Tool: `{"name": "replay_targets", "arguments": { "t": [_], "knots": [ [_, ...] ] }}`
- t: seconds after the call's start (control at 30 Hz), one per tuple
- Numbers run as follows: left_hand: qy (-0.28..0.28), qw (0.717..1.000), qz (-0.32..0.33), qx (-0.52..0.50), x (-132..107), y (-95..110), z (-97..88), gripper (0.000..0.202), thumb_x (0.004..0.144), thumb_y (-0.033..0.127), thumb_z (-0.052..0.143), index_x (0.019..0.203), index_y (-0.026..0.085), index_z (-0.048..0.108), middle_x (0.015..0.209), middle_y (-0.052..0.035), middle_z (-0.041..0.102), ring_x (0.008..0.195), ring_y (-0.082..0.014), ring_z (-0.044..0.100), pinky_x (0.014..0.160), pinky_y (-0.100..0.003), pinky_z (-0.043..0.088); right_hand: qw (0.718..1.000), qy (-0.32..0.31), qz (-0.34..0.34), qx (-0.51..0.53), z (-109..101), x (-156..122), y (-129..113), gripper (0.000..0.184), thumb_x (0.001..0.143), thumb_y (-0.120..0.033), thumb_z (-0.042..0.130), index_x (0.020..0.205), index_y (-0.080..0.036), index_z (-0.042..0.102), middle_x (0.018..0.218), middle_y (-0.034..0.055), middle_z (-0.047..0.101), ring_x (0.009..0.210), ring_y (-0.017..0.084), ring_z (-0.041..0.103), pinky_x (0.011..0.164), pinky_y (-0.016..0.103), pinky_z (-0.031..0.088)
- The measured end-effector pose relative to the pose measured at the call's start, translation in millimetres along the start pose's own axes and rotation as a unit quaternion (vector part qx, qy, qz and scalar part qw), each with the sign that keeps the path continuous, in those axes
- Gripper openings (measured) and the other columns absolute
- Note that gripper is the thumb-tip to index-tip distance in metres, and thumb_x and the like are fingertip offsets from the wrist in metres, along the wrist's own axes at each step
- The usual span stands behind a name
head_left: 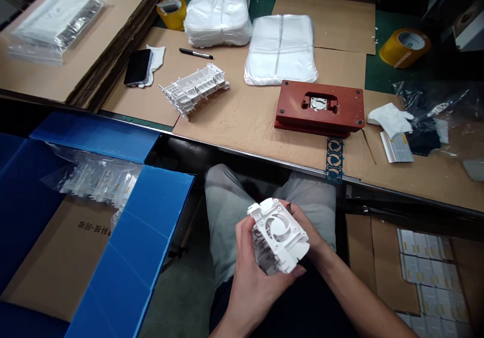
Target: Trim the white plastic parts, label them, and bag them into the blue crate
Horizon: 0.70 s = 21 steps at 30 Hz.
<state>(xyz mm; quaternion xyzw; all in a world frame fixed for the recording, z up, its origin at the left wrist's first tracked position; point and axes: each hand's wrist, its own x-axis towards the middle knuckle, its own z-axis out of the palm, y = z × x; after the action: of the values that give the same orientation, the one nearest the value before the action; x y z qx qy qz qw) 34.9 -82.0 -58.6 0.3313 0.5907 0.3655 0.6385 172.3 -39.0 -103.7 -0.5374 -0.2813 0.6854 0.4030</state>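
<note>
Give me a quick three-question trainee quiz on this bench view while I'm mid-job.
1. True or false: the left hand and right hand together hold a white moulded plastic part with a round fan-like opening.
2. What flat black device lies just left of the slim black marker pen?
3. Fill the gap: a second white ribbed plastic part lies on brown ____.

Key: 1 true; 2 black smartphone; 3 cardboard.
</note>
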Motion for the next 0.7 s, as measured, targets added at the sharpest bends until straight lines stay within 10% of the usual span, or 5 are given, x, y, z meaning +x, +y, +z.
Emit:
{"name": "replay_targets", "arguments": {
  "t": [0.27,0.47,0.7],
  "knots": [
    [0.101,0.902,-0.126,-0.4,39.2,33.5,-37.6,0.055,0.067,0.055,0.08,0.11,0.023,0.07,0.099,-0.0052,0.079,0.109,-0.0365,0.069,0.103,-0.052,0.05,0.962,0.159,-0.003,-0.221,-67.2,21.3,26.8,0.062,0.081,-0.048,0.065,0.132,-0.015,0.051,0.11,0.0121,0.06,0.09,0.025,0.06,0.089,0.045,0.049],
    [-0.003,0.902,-0.017,-0.431,45.6,51.9,-38.8,0.074,0.086,0.073,0.044,0.137,0.021,0.057,0.123,-0.0167,0.071,0.115,-0.0409,0.065,0.099,-0.065,0.049,0.94,0.078,0.006,-0.333,-85.5,-9.4,28.0,0.038,0.081,-0.034,0.064,0.116,-0.021,0.067,0.112,0.0101,0.065,0.105,0.03,0.061,0.098,0.046,0.045],
    [0.046,0.937,0.136,-0.318,24.7,61.4,-23.2,0.079,0.08,0.078,0.05,0.144,0.032,0.049,0.115,-0.0113,0.073,0.106,-0.0395,0.068,0.087,-0.059,0.058,0.897,-0.062,-0.111,-0.423,-56.3,-56.5,-45.9,0.04,0.103,-0.036,0.044,0.141,-0.027,0.053,0.089,0.0024,0.064,0.07,0.015,0.06,0.062,0.024,0.049]
  ]
}}
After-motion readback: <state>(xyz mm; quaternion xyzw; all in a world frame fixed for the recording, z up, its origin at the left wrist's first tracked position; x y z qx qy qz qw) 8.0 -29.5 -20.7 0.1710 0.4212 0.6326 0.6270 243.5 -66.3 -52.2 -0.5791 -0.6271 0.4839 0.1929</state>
